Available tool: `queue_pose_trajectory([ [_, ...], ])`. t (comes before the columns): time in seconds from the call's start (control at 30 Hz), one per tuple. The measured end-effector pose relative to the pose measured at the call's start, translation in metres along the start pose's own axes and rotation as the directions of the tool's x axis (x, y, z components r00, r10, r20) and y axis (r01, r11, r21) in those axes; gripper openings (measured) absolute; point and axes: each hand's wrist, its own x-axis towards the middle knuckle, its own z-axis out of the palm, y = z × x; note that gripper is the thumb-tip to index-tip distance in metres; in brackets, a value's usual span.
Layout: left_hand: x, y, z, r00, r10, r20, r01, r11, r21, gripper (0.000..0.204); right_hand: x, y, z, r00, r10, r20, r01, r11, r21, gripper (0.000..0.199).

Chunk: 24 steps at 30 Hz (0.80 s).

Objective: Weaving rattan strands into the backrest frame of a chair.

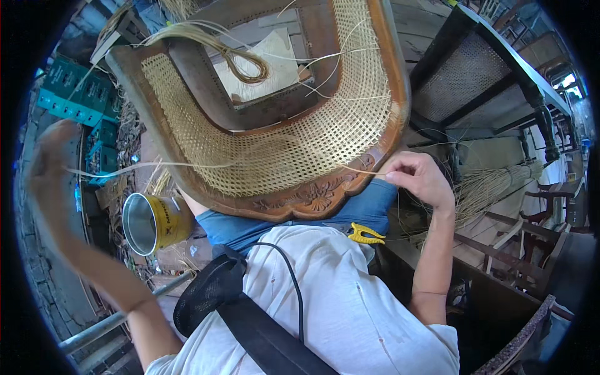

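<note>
— What did the head view show of your hands?

— My right hand (420,178) was at the chair frame (312,195), at its carved lower rim, fingers pinched on a cane strand (187,165). That strand ran left from the pinch, across the woven cane (281,150), and out past the frame's left edge. My left hand (53,156) was flung far out to the left, blurred, with the strand's far end running toward it. I could not tell whether it was clenched on the strand or loose.

— And the frame itself?

— It lay across my lap, on my blue jeans (369,209), curved like a horseshoe, the woven band following the curve. The middle was open, and through it a pale sheet (262,62) showed below. A loose bundle of cane (219,44) was draped over the upper left of the frame, curling into the opening.

— Anything near you?

— A yellow tin (153,222) lay on its side just left of my knee, its open mouth facing left. A yellow tool (364,235) lay at my waist, below the frame. To my right stood a dark caned chair (475,81), and a sheaf of cane (494,184) lay just beyond my right hand. Green crates (75,94) were stacked far left.
</note>
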Motion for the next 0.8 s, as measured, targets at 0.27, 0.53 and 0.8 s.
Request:
queue_pose_trajectory([
  [0.27, -0.126, 0.168, 0.271, 0.460, 0.668, 0.585, 0.037, 0.643, -0.765, 0.022, -0.014, -0.027, 0.024, 0.995, -0.081, 0.052, 0.086, 0.989, -0.118, 0.009],
  [0.53, -0.118, 0.135, 0.324, -0.034, 0.529, 0.848, 0.701, 0.617, -0.357, 0.022, -0.074, 0.027, -0.069, 0.936, 0.247, -0.251, -0.273, 0.959, -0.072, 0.006],
  [0.8, -0.138, 0.164, 0.357, -0.044, 0.435, 0.900, 0.736, 0.623, -0.265, 0.024, -0.068, 0.043, -0.082, 0.902, 0.167, -0.397, -0.148, 0.986, 0.079, 0.008],
])
